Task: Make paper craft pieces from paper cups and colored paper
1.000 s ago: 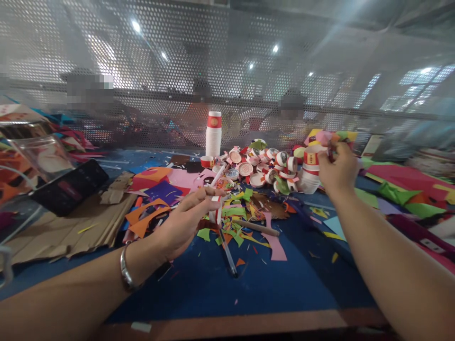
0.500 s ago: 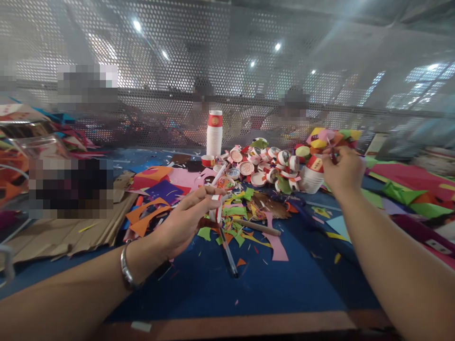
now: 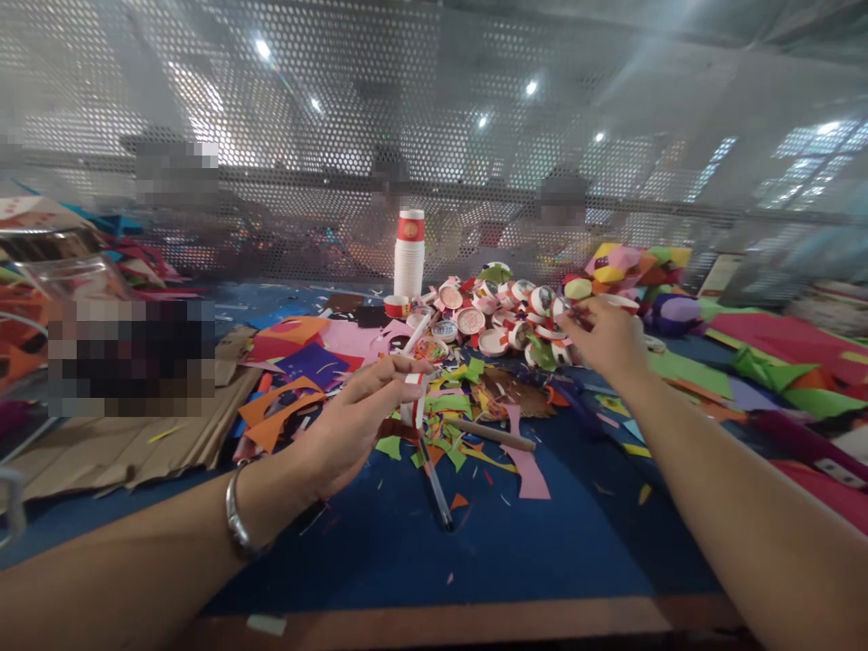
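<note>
My left hand (image 3: 356,420), a silver bangle at its wrist, is closed around a short red-and-white paper cup piece (image 3: 413,407) above the paper scraps. At the right end of a heap of cut paper cup bottoms (image 3: 469,321), my right hand (image 3: 607,334) has its fingertips pinched together; what they hold, if anything, is too small to make out. Behind that hand a stack of paper cups (image 3: 620,304) is mostly hidden. A taller stack of paper cups (image 3: 409,262) stands upside down at the back.
A pen (image 3: 438,488) and a brown stick (image 3: 492,434) lie among colourful paper scraps (image 3: 451,407). Flattened cardboard (image 3: 128,452) and a clear jar (image 3: 74,276) are at the left. Coloured paper sheets (image 3: 779,339) lie at the right. A perforated metal screen (image 3: 305,108) rises behind, with people beyond it.
My right hand has moved left and down from the front of the right cup stack to the heap's right end. My left hand stays still with the cup piece.
</note>
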Demonstrator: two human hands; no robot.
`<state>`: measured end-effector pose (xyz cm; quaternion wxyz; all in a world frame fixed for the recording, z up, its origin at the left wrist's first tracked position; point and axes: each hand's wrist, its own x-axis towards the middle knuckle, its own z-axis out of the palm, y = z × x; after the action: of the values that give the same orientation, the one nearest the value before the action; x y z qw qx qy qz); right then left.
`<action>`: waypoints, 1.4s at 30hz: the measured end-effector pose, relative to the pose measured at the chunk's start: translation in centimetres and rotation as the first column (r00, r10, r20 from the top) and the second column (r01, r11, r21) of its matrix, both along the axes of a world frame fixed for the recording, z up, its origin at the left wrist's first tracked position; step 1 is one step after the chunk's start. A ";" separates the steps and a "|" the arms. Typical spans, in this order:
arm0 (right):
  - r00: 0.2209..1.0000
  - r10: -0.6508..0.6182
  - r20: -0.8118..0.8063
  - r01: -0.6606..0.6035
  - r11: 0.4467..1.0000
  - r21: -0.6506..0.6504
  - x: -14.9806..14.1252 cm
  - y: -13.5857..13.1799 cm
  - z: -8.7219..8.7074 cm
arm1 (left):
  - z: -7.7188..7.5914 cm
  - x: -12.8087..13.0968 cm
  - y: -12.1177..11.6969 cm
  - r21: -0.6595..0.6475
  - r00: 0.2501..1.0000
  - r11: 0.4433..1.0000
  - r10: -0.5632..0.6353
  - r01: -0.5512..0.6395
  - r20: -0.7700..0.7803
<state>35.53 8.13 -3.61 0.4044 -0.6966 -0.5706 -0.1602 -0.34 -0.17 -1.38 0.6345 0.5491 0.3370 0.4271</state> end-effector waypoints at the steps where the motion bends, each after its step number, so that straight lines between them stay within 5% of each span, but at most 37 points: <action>1: 1.000 -0.004 -0.001 0.004 1.000 -0.004 0.1 0.1 -0.1 | 0.0 0.0 0.0 0.002 1.000 1.000 0.003 -0.003 -0.001; 9: 0.997 0.026 -0.075 -0.023 0.998 0.051 -1.2 -0.7 0.7 | -0.2 0.0 0.0 -0.042 0.999 0.999 0.004 -0.003 0.044; 14: 0.953 0.241 -0.185 -0.239 0.970 0.033 -4.8 -2.1 1.3 | -0.4 0.1 0.2 -0.023 0.990 1.000 -0.018 0.021 0.143; 19: 0.825 0.486 -0.289 -0.523 0.850 -0.062 -9.0 -4.5 1.7 | -0.6 0.0 0.4 0.066 0.997 0.998 0.011 -0.016 0.071; 24: 0.610 0.619 -0.494 -0.760 0.633 -0.145 -11.4 -6.9 2.4 | -1.0 -0.4 0.8 0.218 0.998 0.975 0.044 -0.035 -0.037; 28: 0.485 0.640 -0.596 -0.855 0.490 -0.169 -12.6 -8.0 2.5 | -1.0 -0.6 1.1 0.316 0.981 0.947 0.111 -0.057 -0.157; 33: 0.321 0.567 -0.759 -0.937 0.306 -0.168 -13.3 -8.6 1.8 | -1.1 -0.7 1.4 0.344 0.986 0.939 0.055 0.003 -0.158; 37: 0.282 0.563 -0.777 -0.954 0.248 -0.166 -13.2 -8.7 1.4 | -1.5 -0.7 1.4 0.367 0.993 0.929 0.004 0.041 -0.121; 42: 0.291 0.555 -0.779 -0.952 0.248 -0.179 -13.4 -8.9 1.6 | -1.7 -0.7 1.4 0.377 0.989 0.925 0.007 0.049 -0.148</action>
<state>22.14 -0.75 -1.97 0.3167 -0.3980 -0.7087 0.4889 -1.00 1.25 -3.11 0.4945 0.6948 0.2878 0.4358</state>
